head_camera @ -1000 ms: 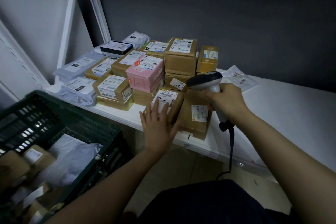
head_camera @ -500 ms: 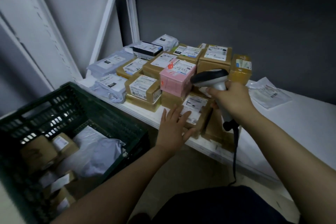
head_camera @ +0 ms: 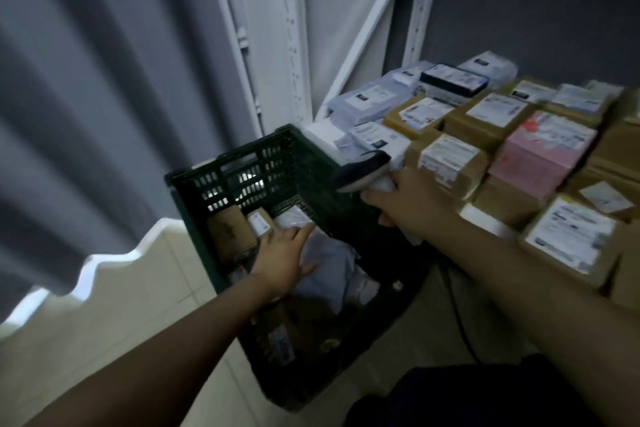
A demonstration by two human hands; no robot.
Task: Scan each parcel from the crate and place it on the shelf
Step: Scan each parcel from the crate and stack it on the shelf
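Note:
A dark green slatted crate (head_camera: 242, 170) stands on the floor at centre, holding brown boxes and grey mailer bags. My left hand (head_camera: 282, 258) reaches into it with fingers extended, resting on a grey mailer bag (head_camera: 329, 263) beside a small labelled brown box (head_camera: 260, 222). My right hand (head_camera: 405, 199) grips the handle of a grey barcode scanner (head_camera: 363, 170), held over the crate's right rim. The white shelf (head_camera: 322, 130) at right carries several labelled parcels, among them a pink box (head_camera: 540, 152).
White shelf uprights and a diagonal brace (head_camera: 374, 24) rise behind the crate. A grey curtain (head_camera: 86, 97) hangs at left over a pale tiled floor (head_camera: 138, 295). The scanner's black cable (head_camera: 460, 322) drops toward the floor on the right.
My view has swung left and down. My left hand left the brown box at the shelf's front edge and went into the crate. My right hand, with the scanner, followed toward the crate.

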